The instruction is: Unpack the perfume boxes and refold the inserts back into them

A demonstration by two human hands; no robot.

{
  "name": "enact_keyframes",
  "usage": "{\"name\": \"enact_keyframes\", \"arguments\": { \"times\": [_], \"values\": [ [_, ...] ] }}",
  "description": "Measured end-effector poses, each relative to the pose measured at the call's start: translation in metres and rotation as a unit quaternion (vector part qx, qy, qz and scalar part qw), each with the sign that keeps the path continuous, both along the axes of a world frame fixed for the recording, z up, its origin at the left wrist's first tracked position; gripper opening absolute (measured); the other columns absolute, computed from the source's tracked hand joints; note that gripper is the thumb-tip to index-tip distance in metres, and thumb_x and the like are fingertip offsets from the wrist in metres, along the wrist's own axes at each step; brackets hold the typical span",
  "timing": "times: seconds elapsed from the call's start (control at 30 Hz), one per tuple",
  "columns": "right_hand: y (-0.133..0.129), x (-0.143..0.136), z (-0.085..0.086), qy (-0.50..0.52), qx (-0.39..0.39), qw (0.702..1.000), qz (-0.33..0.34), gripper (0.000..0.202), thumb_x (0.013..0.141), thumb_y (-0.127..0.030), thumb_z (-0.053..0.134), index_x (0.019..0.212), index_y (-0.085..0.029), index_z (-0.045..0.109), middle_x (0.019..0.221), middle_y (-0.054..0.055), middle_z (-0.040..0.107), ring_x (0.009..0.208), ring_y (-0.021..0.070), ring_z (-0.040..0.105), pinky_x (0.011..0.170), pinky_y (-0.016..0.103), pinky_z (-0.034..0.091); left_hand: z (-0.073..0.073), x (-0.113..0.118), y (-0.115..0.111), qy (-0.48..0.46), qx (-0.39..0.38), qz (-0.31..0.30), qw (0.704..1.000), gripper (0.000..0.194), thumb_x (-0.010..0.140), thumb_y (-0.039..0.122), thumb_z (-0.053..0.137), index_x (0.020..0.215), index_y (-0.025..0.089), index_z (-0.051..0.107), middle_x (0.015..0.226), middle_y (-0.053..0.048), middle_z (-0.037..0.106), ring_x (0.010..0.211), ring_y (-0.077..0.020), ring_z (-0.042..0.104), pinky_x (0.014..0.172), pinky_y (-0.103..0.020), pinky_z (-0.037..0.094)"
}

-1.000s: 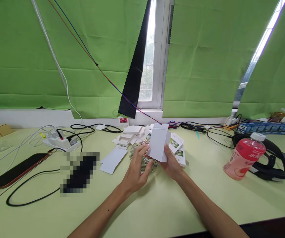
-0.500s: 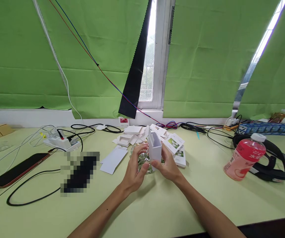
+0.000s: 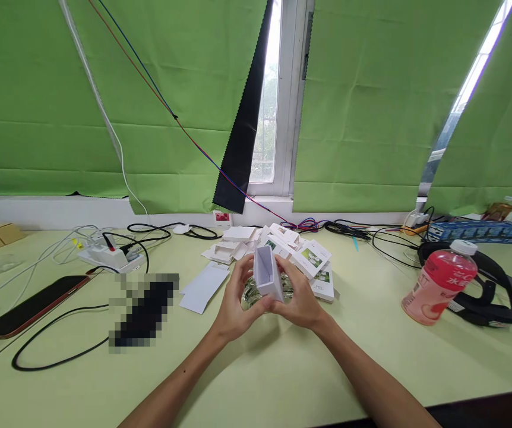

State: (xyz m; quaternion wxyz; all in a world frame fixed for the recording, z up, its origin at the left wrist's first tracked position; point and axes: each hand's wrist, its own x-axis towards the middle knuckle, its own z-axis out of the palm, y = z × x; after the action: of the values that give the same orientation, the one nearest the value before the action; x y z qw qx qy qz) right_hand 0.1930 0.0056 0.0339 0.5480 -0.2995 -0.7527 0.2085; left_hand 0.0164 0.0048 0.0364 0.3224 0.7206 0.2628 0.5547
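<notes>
Between my two hands is a small white cardboard box [image 3: 265,270], its open end turned up toward me. My left hand [image 3: 238,303] grips its left side, and my right hand [image 3: 299,297] grips the right, with both thumbs at the near face. Beneath and around the box lie several shiny glass-like pieces [image 3: 250,293], partly hidden by my hands. Just beyond sits a heap of white boxes [image 3: 312,257], some printed with a flower picture. Flat white card pieces [image 3: 205,286] lie to the left of my left hand.
On the right stand a pink drink bottle [image 3: 441,282] and a black headset [image 3: 492,297]. A phone [image 3: 33,304], a power strip [image 3: 111,257] and loose cables [image 3: 176,227] occupy the left and back of the table. Green curtains [image 3: 372,107] hang behind.
The white box has tilted and shifted slightly left, so its open end faces me more. My left hand has closed in from beside it to grip its left side.
</notes>
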Motion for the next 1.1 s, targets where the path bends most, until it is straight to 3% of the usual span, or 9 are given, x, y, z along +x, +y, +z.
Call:
{"name": "enact_keyframes", "arguments": {
  "times": [0.3, 0.83, 1.1],
  "values": [
    [0.005, 0.002, -0.003, -0.056, 0.032, 0.997, -0.03, 0.08, 0.079, -0.045, 0.073, 0.146, -0.02, 0.038, 0.133, 0.013, 0.057, 0.118, 0.029, 0.057, 0.099, 0.04, 0.049, 0.02, -0.008, 0.004, -0.002, -0.089, -0.049, 0.995, 0.069, 0.069, 0.038, 0.082, 0.131, 0.021, 0.059, 0.132, -0.012, 0.062, 0.121, -0.0334, 0.057, 0.099, -0.041, 0.047],
    [0.002, 0.003, 0.003, -0.079, 0.007, 0.997, -0.019, 0.078, 0.079, -0.043, 0.073, 0.146, -0.022, 0.037, 0.131, 0.012, 0.058, 0.117, 0.0276, 0.057, 0.099, 0.039, 0.048, 0.022, -0.01, 0.009, -0.008, -0.115, -0.044, 0.992, 0.073, 0.062, 0.032, 0.086, 0.13, 0.018, 0.063, 0.124, -0.011, 0.066, 0.109, -0.0285, 0.059, 0.092, -0.036, 0.048],
    [0.002, 0.002, 0.001, -0.076, -0.03, 0.997, -0.012, 0.083, 0.078, -0.045, 0.074, 0.148, -0.023, 0.034, 0.135, 0.012, 0.056, 0.12, 0.0295, 0.055, 0.102, 0.044, 0.047, 0.022, -0.01, 0.008, -0.017, -0.124, -0.036, 0.991, 0.065, 0.063, 0.029, 0.086, 0.125, 0.021, 0.066, 0.12, -0.008, 0.069, 0.107, -0.0254, 0.062, 0.09, -0.033, 0.05]
  ]
}}
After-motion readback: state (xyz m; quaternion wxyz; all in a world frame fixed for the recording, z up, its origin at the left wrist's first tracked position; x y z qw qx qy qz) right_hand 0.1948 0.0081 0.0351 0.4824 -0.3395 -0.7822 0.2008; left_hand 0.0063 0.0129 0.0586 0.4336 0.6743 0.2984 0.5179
